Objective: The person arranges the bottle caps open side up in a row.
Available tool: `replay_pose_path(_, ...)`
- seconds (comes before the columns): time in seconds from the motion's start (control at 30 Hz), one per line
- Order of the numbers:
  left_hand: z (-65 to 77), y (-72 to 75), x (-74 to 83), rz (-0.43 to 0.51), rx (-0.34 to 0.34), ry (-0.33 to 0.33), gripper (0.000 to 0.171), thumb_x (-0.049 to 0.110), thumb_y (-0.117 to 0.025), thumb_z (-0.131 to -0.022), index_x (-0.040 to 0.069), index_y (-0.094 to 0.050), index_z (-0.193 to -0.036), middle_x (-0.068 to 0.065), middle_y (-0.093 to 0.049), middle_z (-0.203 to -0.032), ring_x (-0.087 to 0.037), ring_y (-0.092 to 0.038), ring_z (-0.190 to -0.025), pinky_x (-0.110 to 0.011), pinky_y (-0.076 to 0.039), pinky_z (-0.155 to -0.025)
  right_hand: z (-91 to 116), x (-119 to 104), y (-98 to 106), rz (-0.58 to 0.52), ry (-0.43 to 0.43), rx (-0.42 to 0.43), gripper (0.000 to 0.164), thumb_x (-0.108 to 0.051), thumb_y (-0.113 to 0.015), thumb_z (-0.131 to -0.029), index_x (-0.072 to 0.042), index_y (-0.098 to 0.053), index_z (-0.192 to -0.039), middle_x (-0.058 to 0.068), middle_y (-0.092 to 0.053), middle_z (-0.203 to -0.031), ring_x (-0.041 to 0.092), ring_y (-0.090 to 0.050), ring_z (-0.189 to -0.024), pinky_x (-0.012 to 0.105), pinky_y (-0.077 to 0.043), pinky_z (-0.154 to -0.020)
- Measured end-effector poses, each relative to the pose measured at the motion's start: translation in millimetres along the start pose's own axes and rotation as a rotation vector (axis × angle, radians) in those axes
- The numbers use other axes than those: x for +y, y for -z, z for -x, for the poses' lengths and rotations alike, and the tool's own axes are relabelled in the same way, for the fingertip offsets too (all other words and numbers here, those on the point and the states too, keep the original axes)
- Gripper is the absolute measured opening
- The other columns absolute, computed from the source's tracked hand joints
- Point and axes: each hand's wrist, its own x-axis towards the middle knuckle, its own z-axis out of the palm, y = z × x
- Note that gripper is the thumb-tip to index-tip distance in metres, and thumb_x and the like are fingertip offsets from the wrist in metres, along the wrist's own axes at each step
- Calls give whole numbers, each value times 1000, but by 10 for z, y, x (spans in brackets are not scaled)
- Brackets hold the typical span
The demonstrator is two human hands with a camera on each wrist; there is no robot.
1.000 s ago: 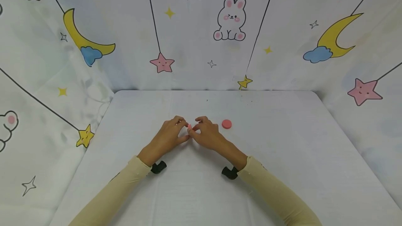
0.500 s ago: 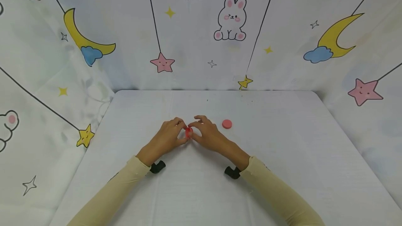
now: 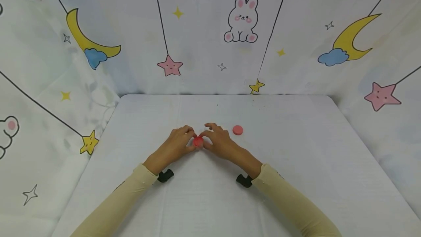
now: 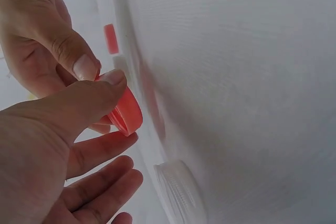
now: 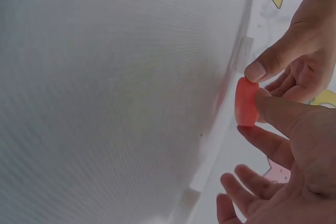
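Note:
A small round red cap-like piece (image 3: 198, 142) is held just above the white table, between both hands. In the head view its round, hollow-looking face is turned up. My left hand (image 3: 179, 142) pinches its left side with thumb and fingers. Opposite, the thumb and index finger of my right hand (image 3: 218, 142) pinch its right side. The left wrist view has the red piece (image 4: 126, 113) edge-on, with the left thumb on its rim. Its smooth side wall (image 5: 246, 102) appears in the right wrist view. A pinkish-red disc (image 3: 238, 130) lies flat on the table, right of my right hand.
The white table (image 3: 296, 149) reaches back to a cloth backdrop (image 3: 204, 39) printed with moons, stars and a rabbit. Dark wrist camera mounts (image 3: 165, 175) sit beneath both wrists. A few tiny dark specks dot the table's far part.
The red piece has turned from edge-on to face-up and come slightly nearer to me. The right-hand fingers have shifted around its rim. The disc on the table stays put.

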Motion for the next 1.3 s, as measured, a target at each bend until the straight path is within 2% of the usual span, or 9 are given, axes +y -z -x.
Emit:
replay_pose_path(0.27, 16, -34, -15, -5, -12, -12, 35, 30, -85, -91, 5, -73, -113, -11, -63, -127, -29, -64, -117, -55, -46, -108, -12, 8, -37, 46, -24, -25, 31, -28, -72, -102, -16, -74, -130, 14, -43, -162, 38, -42, -148, 62, -42, -108)
replay_pose_path(0.7, 9, -55, 1, -12, -29, 1, 34, 27, -86, -91, 4, -73, -112, -11, -63, -124, -30, -64, -113, -55, -47, -104, -29, 16, -108, 82, -38, -34, 31, -30, -74, -101, -16, -75, -129, 14, -44, -162, 36, -38, -151, 60, -40, -109)
replay_pose_path(1.03, 17, -65, 13, -11, -29, 4, 38, 29, -86, -90, 3, -73, -115, -12, -63, -124, -29, -61, -118, -55, -46, -107, -9, 5, -97, 81, -19, -25, 30, -28, -74, -101, -15, -74, -128, 16, -45, -160, 37, -40, -150, 61, -41, -108)
replay_pose_path(1.3, -3, -48, 18, -6, -54, 22, 48, 34, -86, -91, 3, -70, -124, -14, -62, -128, -30, -59, -123, -55, -44, -108, 10, 11, -43, 126, -39, -10, 41, -31, -75, -100, -15, -69, -138, 14, -44, -162, 36, -40, -150, 60, -41, -109)
